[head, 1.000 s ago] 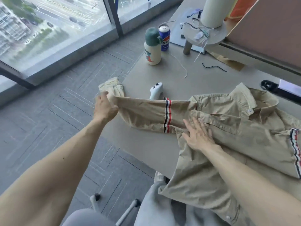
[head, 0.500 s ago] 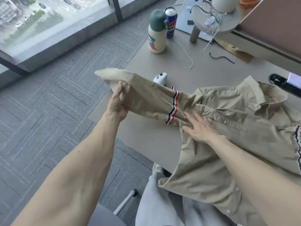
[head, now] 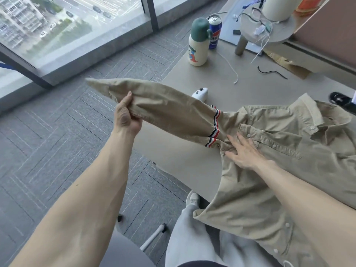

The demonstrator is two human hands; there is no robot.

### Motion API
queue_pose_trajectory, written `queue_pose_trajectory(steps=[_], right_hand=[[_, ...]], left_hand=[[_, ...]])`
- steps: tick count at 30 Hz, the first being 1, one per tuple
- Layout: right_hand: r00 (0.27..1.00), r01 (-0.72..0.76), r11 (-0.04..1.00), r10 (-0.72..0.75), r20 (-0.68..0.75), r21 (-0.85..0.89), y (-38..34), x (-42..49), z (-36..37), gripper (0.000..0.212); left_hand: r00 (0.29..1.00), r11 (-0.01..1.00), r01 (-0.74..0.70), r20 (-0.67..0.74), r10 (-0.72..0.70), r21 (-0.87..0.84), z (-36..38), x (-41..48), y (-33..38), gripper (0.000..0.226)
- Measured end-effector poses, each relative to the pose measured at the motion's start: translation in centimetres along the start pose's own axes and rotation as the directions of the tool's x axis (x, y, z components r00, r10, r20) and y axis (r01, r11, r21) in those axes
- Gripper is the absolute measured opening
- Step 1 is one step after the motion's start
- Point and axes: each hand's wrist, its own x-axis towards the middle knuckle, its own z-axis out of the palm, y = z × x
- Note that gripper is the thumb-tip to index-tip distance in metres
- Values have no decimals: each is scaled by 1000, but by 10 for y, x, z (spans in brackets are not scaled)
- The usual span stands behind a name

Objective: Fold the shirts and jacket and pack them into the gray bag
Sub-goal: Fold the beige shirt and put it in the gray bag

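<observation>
A beige button-up jacket (head: 289,151) lies spread on the grey table (head: 192,162), its hem hanging over the near edge. My left hand (head: 126,116) grips the jacket's left sleeve (head: 163,108) near the cuff and holds it raised off the table, out past the table's left edge. A black, white and red striped band (head: 212,132) circles the sleeve near the shoulder. My right hand (head: 244,151) presses flat on the jacket at the shoulder seam, fingers straight. No gray bag is in view.
A white bottle with a green cap (head: 197,43) and a blue can (head: 214,31) stand at the table's far left. A white controller (head: 200,94) lies behind the sleeve. A round stand (head: 267,29), cords (head: 272,72) and a black object (head: 341,99) sit further back. Carpet floor lies left.
My left hand has lifted the sleeve off the table and swung it up and toward me, turning palm-up. My right hand stays pressed on the shoulder.
</observation>
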Motion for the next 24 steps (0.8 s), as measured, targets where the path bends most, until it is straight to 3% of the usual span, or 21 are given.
queue_pose_trajectory(steps=[5,10,12,13,15,19,22,24], right_hand=[[994,99,983,-91,-56,152,11,-14,-6,83],[953,260,882,-170,-249,394,4,-43,-39,80],[947,299,759,-163,-276,578,7,-60,-64,81],[946,317,641,-161,-282,699,11,-70,-76,81],[940,340,430,-139,-310,836,20,-92,-100,76],[940,331,121,-126,-316,936,56,-143,-135,51],[935,307,-105,-152,-321,946,89,-174,-144,70],[934,316,-188,-110,-340,930,112,-193,-145,80]], left_hand=[[991,991,-124,55,122,46,30,-28,14,63],[957,962,-240,199,212,130,108,-83,7,32],[924,920,-322,286,254,223,140,-103,-4,35],[895,884,-382,345,281,271,156,-116,-12,41],[829,775,-508,458,321,376,182,-144,-32,46],[660,495,-721,697,280,485,222,-199,-100,26],[434,183,-897,884,176,403,233,-226,-160,23],[369,63,-929,925,89,364,237,-240,-196,21]])
